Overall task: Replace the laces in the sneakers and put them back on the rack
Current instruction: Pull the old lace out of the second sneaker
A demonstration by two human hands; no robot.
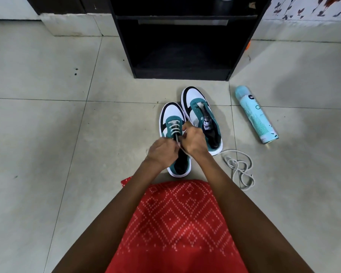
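Observation:
Two teal, white and black sneakers stand side by side on the tiled floor. The left sneaker has a grey-white lace threaded through its eyelets. My left hand and my right hand are together over its tongue, each pinching an end of that lace. The right sneaker has no lace and its tongue lies open. A loose grey-white lace lies tangled on the floor to the right of the shoes. The black shoe rack stands just beyond the sneakers, its low shelf dark.
A light-blue spray can lies on its side on the floor, right of the sneakers. My red patterned garment covers the floor below my arms. A white step runs along the wall at the back left.

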